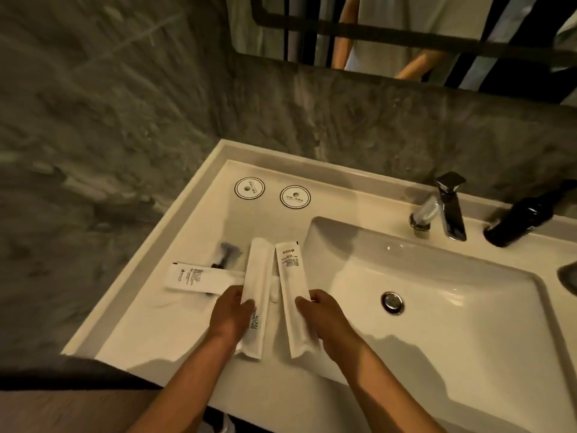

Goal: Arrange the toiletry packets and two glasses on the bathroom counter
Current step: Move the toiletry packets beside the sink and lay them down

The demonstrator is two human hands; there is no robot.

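Observation:
My left hand [230, 310] grips a long white packet [257, 282] printed "BRUSHING TEETH". A second white packet [292, 282] with small print at its top sits in the grip of my right hand [321, 320]. Both packets point away from me over the white counter [175, 323], side by side with a small gap. A third white packet [199, 278] lies crosswise on the counter to the left, partly over a dark-handled razor [226, 254]. Two round paper coasters [249, 188] [295, 196] sit at the back of the counter. No glasses are in view.
The sink basin [437, 307] with its drain [392, 302] fills the right half. A chrome faucet [443, 207] stands behind it, and a black pump bottle [527, 214] further right. A grey stone wall surrounds the counter; a mirror hangs above.

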